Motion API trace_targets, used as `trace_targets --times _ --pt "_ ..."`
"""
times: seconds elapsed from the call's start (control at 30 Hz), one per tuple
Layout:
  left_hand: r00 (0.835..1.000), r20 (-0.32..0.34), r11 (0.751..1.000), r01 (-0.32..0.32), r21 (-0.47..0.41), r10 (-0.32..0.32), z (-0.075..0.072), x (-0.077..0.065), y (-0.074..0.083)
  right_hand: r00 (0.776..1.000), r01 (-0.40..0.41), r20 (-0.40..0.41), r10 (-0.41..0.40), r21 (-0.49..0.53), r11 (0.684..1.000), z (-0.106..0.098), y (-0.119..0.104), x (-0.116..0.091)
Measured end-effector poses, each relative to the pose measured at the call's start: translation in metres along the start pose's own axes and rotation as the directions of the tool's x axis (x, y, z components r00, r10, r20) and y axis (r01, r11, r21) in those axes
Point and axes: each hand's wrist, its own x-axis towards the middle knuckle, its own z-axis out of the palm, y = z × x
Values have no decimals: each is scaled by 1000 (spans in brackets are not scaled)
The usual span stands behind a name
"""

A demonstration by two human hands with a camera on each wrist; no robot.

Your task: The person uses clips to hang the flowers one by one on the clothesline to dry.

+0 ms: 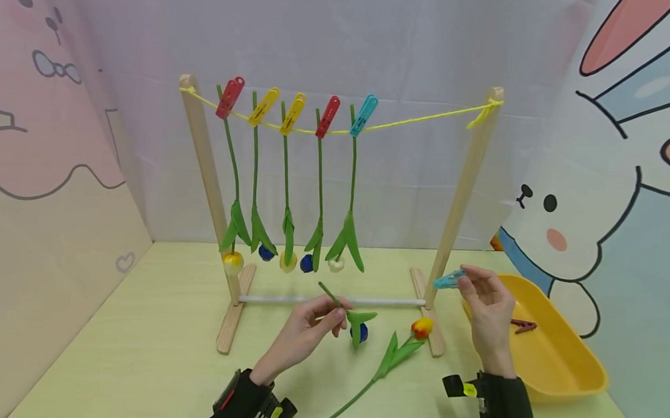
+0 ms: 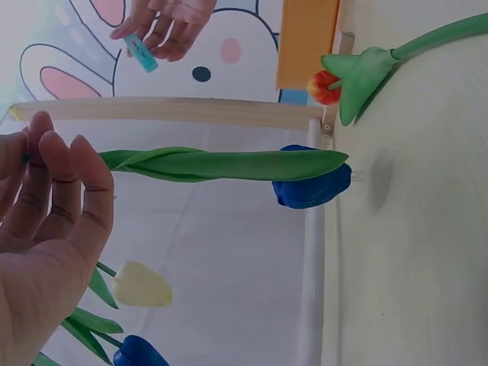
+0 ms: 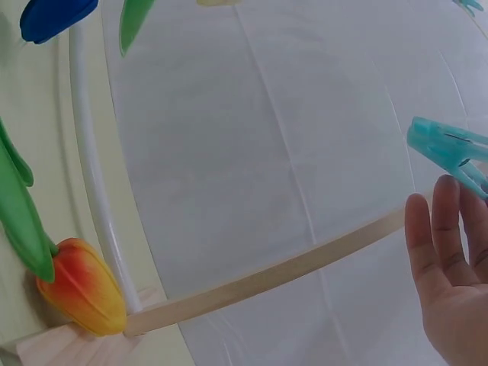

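My left hand (image 1: 314, 323) pinches the green stem of a blue artificial tulip (image 1: 359, 333), whose bloom hangs downward just above the table. In the left wrist view, the fingers hold that stem, with the leaf and blue bloom (image 2: 313, 187) stretching away. Over to the right, my right hand (image 1: 489, 303) grips a light blue clothespin (image 1: 448, 279) between thumb and fingers, beside the right post. Between the hands, an orange-red tulip (image 1: 421, 328) lies on the table. Several tulips hang upside down from a yellow string (image 1: 417, 120), clipped by red, yellow and blue clothespins (image 1: 364, 115).
A wooden frame holds the string, with a left post (image 1: 208, 166), a right post (image 1: 467, 190) and a white bottom bar (image 1: 331, 300). At the right stands a yellow tray (image 1: 564, 362) with a dark red clothespin (image 1: 523, 326) in it. White cloth (image 1: 342, 41) hangs behind.
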Motion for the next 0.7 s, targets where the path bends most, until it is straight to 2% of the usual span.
trace_targets --times 0.2,0.4,0.7 --pt "997 -42 997 -69 32 70 2 17 10 1000 5 0 -5 -22 1000 -1 0 0" --pt "991 -57 990 -116 80 121 3 35 24 1000 17 10 -17 -7 1000 -3 -1 0" --pt "979 -107 977 -156 147 172 2 50 32 999 50 24 -48 -57 997 -3 -9 5"
